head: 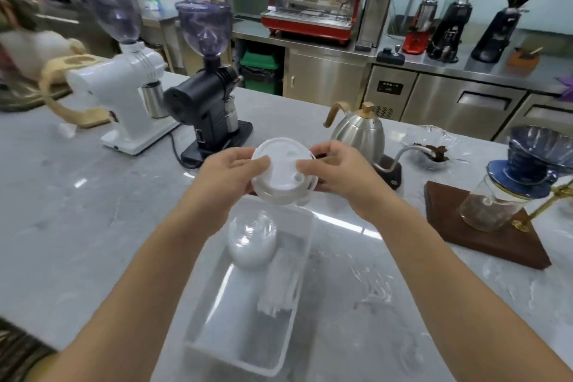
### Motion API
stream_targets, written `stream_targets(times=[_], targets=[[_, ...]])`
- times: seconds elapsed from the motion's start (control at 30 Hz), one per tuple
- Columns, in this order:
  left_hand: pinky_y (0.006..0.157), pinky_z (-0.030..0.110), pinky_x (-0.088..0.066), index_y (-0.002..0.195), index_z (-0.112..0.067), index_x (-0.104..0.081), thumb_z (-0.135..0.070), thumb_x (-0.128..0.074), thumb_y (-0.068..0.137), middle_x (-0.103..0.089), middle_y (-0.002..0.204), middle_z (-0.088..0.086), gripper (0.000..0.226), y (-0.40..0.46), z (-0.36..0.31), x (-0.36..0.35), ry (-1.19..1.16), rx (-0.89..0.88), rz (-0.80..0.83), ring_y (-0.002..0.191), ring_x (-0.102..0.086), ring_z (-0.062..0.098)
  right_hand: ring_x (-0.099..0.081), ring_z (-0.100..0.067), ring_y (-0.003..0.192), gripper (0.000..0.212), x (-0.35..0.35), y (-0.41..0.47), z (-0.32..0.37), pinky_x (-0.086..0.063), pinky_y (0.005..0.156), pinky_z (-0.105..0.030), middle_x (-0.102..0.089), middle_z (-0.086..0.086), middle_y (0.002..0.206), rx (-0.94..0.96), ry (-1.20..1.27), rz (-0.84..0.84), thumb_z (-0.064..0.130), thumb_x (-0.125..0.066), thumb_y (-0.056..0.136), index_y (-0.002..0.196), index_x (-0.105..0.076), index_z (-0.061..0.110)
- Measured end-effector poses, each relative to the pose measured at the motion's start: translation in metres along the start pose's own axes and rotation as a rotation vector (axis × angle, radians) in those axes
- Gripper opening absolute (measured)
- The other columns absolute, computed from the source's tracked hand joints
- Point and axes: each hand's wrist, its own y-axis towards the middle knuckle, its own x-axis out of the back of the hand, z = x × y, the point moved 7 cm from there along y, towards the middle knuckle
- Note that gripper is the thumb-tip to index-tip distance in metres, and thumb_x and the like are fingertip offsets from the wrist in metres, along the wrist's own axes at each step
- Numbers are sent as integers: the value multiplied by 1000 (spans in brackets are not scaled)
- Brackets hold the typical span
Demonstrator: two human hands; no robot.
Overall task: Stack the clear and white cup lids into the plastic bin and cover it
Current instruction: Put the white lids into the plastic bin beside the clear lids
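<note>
A stack of white cup lids (283, 172) is held above the far end of the clear plastic bin (214, 304). My left hand (229, 177) grips its left side, thumb on top. On the right side, my right hand (336, 172) grips it the same way. Inside the bin, a stack of clear lids (251, 240) stands at the far end, with a bundle of wrapped straws (279, 285) beside it. A clear flat bin cover (376, 291) lies on the counter to the right of the bin.
A white grinder (127, 102) and a black grinder (207, 108) stand behind on the left. On the right are a steel gooseneck kettle (359, 130), a glass dish of coffee grounds (431, 146) and a blue dripper on a wooden stand (511, 195).
</note>
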Motion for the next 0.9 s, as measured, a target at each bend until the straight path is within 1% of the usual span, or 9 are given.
stream_targets(times=[0.07,0.13,0.23,0.33,0.43,0.57,0.67,0.8,0.9], targets=[[77,24,-61,119,-6,-69,-13,-66,96,-80,100,9,24,-11,2,27,83,-10,-41,84,-76,13,-75,-25,89,37,-26,3,0,-63,79,-35,-74,-12,99,-9,-93,72,26,-82,79,108,-61,15],[85,31,-60,113,-11,-72,-15,-66,97,-81,99,6,18,-22,10,51,165,4,-76,90,-75,17,-73,-24,92,38,-53,4,-5,-59,81,-35,-74,-9,99,-2,-234,159,34,-80,79,109,-61,19],[87,40,-60,98,-22,-75,-14,-65,97,-82,86,-2,13,-38,24,68,287,28,-67,85,-76,15,-70,-17,93,36,-78,1,-16,-53,80,-30,-74,1,99,3,-440,284,47,-77,76,105,-65,30],[96,52,-57,97,-21,-75,-16,-65,98,-82,92,4,12,-51,37,79,362,79,-58,98,-75,30,-71,-11,90,38,-93,-6,-27,-52,80,-28,-77,7,88,-30,-547,392,59,-73,70,100,-68,36],[97,57,-55,104,-18,-76,-18,-63,99,-81,98,8,14,-57,47,83,395,108,-49,101,-74,35,-70,-3,81,40,-100,-10,-34,-52,72,-25,-76,13,80,-35,-623,441,66,-69,67,95,-67,38],[95,58,-56,104,-21,-78,-23,-62,99,-81,98,6,16,-64,56,82,432,135,-45,101,-73,35,-67,-7,75,44,-104,-16,-40,-51,74,-31,-74,13,77,-12,-668,485,66,-66,66,95,-69,34],[96,61,-54,102,-23,-79,-28,-59,97,-81,98,6,21,-70,58,78,482,124,-10,102,-72,39,-60,-8,70,41,-108,-21,-46,-47,69,-31,-73,-1,85,-4,-672,514,64,-65,67,91,-72,32],[89,49,-59,104,-24,-77,-27,-56,101,-80,95,4,22,-72,55,74,577,102,15,94,-73,31,-52,-15,67,53,-110,-24,-47,-42,65,-37,-66,-10,78,33,-735,543,65,-62,71,92,-71,17],[64,29,-47,104,-26,-75,-30,-54,101,-75,88,-1,21,-74,53,68,721,68,11,74,-64,18,-59,-25,71,58,-110,-29,-46,-50,70,-48,-70,-15,90,73,-811,573,65,-58,77,94,-69,10]])
